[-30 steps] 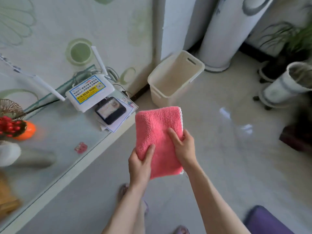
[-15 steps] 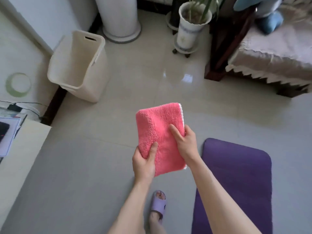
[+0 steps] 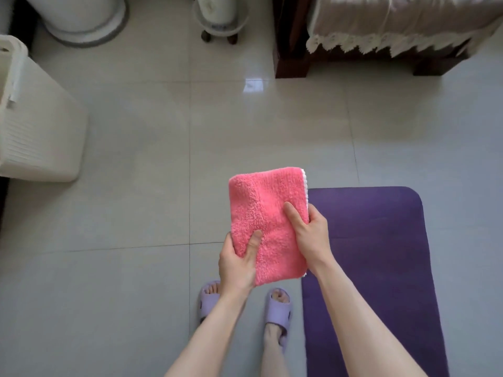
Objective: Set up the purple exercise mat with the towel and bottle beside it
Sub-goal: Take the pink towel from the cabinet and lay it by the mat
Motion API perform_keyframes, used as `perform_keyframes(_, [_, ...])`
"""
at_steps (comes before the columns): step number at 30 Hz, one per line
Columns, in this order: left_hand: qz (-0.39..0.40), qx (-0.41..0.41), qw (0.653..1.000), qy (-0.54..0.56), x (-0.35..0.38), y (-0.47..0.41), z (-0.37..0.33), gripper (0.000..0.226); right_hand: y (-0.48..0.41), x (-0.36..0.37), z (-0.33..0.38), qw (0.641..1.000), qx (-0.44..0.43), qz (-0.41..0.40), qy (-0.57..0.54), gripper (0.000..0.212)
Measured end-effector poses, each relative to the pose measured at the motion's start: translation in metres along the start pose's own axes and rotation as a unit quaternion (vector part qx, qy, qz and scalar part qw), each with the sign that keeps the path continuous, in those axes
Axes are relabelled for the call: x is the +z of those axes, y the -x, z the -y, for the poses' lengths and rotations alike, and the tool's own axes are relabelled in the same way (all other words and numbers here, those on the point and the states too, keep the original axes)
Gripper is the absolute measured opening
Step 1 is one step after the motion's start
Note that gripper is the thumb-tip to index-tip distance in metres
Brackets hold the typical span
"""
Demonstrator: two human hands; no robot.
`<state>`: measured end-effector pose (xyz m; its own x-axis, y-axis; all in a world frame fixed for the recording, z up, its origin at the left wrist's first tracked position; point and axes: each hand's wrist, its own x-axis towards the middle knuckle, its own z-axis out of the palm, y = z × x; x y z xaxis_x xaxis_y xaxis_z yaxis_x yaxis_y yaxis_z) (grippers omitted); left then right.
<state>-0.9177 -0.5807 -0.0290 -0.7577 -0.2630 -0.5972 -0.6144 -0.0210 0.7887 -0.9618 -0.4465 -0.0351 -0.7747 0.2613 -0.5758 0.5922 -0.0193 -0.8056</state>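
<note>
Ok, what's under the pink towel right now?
The pink towel is held up by the left hand and right hand. Below it show grey floor tile and the purple mat's left edge; the fingers beneath are hidden.

Folded pink towel [image 3: 268, 224] held above unrolled purple mat [image 3: 381, 268].

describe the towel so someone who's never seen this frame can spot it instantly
Start at the purple mat lying flat on the pale tiled floor, lower right. Just off its left edge, above two lilac slippers, the left hand and right hand hold a folded rectangle in the air. That is the towel: fluffy coral pink with a thin white trim, the only pink thing here.
</note>
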Motion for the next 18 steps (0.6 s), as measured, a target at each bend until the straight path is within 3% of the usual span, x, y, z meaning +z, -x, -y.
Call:
perform_keyframes(10, [-0.005,-0.029,0.999,-0.038,0.1,-0.075,0.114,0.03,-0.117,-0.054,-0.119,0.999,0.033,0.014,-0.002,0.021])
perform_keyframes(18, [0.006,-0.028,0.998,-0.062,0.138,-0.162,0.234,0.038,-0.207,-0.05,-0.241,0.999,0.038,0.011,-0.017,0.022])
